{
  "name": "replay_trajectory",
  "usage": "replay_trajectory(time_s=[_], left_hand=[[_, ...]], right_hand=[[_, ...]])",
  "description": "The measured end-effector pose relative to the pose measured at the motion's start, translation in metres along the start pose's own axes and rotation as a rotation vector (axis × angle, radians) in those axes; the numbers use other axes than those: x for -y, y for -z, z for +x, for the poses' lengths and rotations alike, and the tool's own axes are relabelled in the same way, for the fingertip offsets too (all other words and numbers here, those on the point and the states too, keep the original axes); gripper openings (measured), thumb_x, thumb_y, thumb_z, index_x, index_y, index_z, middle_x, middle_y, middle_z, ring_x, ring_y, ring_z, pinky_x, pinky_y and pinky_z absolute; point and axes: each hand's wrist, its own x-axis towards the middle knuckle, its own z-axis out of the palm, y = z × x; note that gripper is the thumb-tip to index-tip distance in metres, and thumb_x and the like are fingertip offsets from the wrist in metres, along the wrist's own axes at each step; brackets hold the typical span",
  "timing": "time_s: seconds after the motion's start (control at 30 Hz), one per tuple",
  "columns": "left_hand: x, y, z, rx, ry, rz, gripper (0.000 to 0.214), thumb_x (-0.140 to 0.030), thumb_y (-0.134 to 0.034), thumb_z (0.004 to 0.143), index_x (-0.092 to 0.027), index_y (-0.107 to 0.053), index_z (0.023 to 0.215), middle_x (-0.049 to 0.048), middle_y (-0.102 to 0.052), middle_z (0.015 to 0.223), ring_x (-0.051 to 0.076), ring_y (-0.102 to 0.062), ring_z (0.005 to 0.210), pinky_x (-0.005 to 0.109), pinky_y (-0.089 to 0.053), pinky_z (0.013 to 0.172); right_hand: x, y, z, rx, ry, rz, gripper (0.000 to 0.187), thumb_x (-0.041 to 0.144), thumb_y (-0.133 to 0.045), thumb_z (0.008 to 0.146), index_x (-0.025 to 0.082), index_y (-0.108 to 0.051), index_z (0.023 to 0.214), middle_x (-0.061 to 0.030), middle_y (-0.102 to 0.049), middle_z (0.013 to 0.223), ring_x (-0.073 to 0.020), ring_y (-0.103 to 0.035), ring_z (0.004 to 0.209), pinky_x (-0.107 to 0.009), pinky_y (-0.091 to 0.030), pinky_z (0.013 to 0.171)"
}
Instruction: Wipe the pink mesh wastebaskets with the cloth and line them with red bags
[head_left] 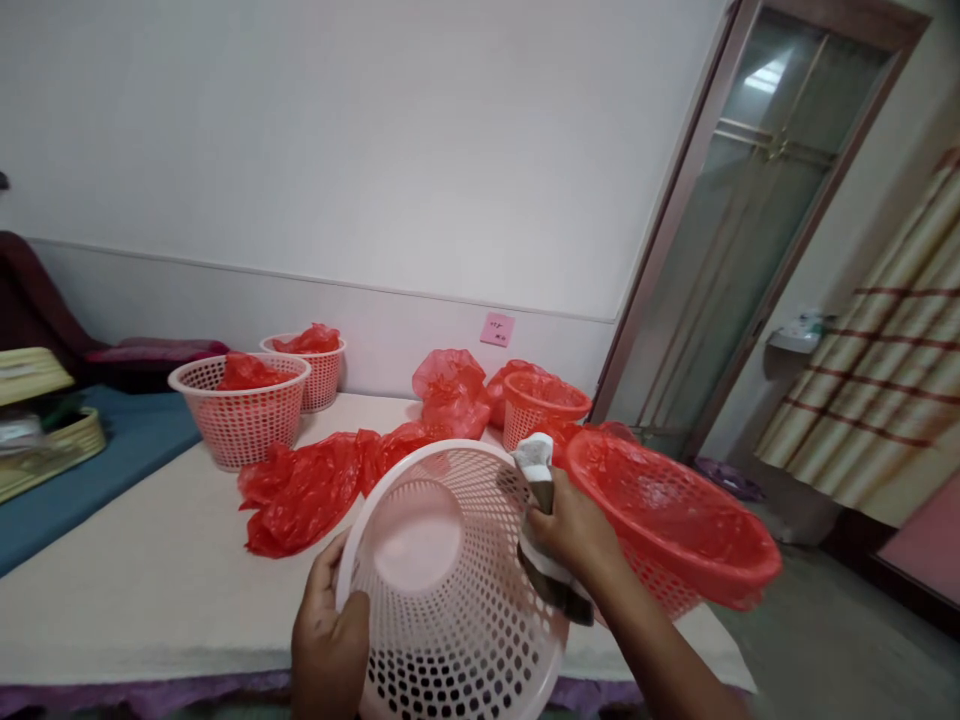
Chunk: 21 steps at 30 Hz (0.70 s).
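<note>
A light pink plastic basket [417, 540] full of holes is tilted at the table's front edge, its mouth toward me. My left hand [330, 630] grips its rim on the left, thumb inside and fingers outside. In my right hand [570, 530] is a bunched white, grey and brown striped cloth [535, 462], pressed against the basket's right rim. Part of the cloth hangs down outside the rim. Behind the basket lies a heap of crumpled red plastic bags [319, 490]. Close by my right forearm stands a large basket lined with a red bag [667, 500].
Two pink baskets, one nearer [244, 420] and one farther [322, 378], hold red bags at the left. Another red-lined basket [546, 405] stands by the wall. A pink note [497, 329] is on the wall. A yellow woven box [60, 445] lies left; a glass door [742, 220] is right.
</note>
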Motion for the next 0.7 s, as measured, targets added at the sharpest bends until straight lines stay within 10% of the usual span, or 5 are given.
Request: replay_trajectory(time_s=[0.33,0.7], left_hand=[[-0.001,0.003,-0.001,-0.100,0.058,-0.077,0.046,-0.017,-0.054,0.073,-0.025,-0.051,0.119,0.0033,-0.064,0.119,0.024,-0.061,0.111,0.039,-0.047,0.098],[-0.033,0.036,0.051,0.166,-0.127,0.370,0.049,-0.045,-0.067,0.073,-0.017,-0.058,0.112,0.0113,-0.066,0.117,0.029,-0.061,0.110,0.044,-0.045,0.098]], right_hand=[[-0.012,-0.015,-0.022,0.064,-0.042,0.106,0.054,0.038,-0.054,0.082,0.012,-0.045,0.129,-0.0176,-0.068,0.103,-0.0304,-0.065,0.092,-0.033,-0.041,0.071],[-0.004,-0.036,-0.007,-0.043,0.032,0.331,0.049,0.028,-0.054,0.080,0.017,-0.046,0.126,-0.0105,-0.069,0.101,-0.0244,-0.066,0.089,-0.030,-0.044,0.073]])
